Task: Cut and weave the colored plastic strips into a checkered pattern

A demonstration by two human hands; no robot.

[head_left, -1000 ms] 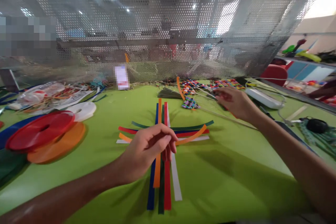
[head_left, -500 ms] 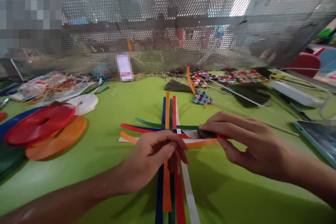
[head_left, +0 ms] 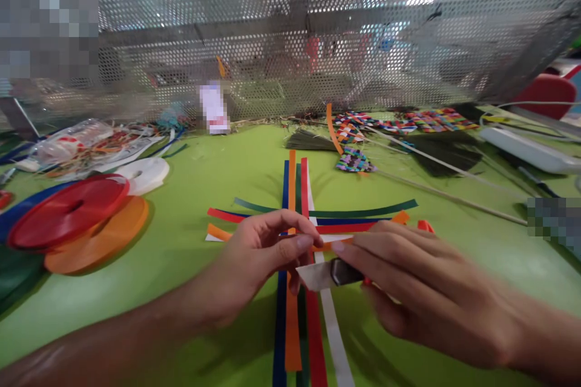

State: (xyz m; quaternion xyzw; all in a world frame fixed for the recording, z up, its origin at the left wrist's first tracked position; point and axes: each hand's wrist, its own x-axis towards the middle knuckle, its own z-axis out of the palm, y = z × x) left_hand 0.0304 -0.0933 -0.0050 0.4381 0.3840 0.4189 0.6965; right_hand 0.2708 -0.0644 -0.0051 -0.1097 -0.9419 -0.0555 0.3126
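Several coloured plastic strips (head_left: 297,205) lie crossed on the green table (head_left: 218,163): blue, orange, green, red and white ones run lengthwise, others lie across them. My left hand (head_left: 267,251) pinches the strips at the crossing, fingers closed on them. My right hand (head_left: 408,281) grips a small cutter (head_left: 333,272) with a red handle and a grey blade, its tip beside my left fingers over the white strip.
Red, orange and white tape rolls (head_left: 77,217) sit at the left, with a plastic bag of scraps (head_left: 77,145) behind. Woven coloured pieces (head_left: 354,160), thin sticks (head_left: 449,193) and dark fibre bundles lie at the back right. A perforated metal screen (head_left: 290,30) closes the far side.
My right hand has come back from the far right of the table with the cutter and lowered it next to my left fingers. My left hand has stayed on the strips.
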